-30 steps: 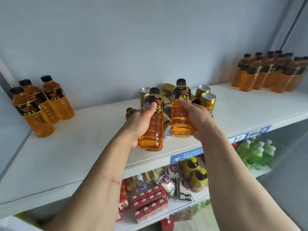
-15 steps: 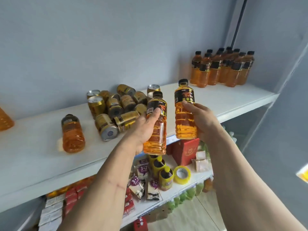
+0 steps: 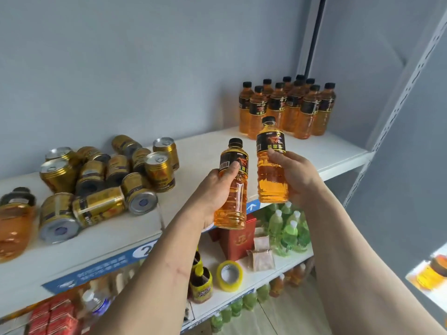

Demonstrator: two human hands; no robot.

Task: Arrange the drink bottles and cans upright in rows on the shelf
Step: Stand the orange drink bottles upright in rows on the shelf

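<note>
My left hand (image 3: 215, 189) grips an orange drink bottle (image 3: 233, 189) with a black cap and black label, held upright in front of the white shelf (image 3: 205, 151). My right hand (image 3: 294, 177) holds a second, matching bottle (image 3: 271, 165) upright, a little higher and to the right. At the shelf's far right end stands a group of several upright orange bottles (image 3: 287, 107). On the left lies a heap of several gold cans (image 3: 108, 175), some upright, some on their sides. One more orange bottle (image 3: 14, 221) lies at the far left edge.
A grey wall backs the shelf, and a white perforated upright (image 3: 396, 105) rises at the right. The lower shelf holds a red box (image 3: 238, 238), green bottles (image 3: 287, 230), a yellow tape roll (image 3: 229, 275) and red packs (image 3: 55, 317).
My view and both hands have swung right along the shelf, carrying the two bottles from in front of the can heap toward the upright bottle group at the right end.
</note>
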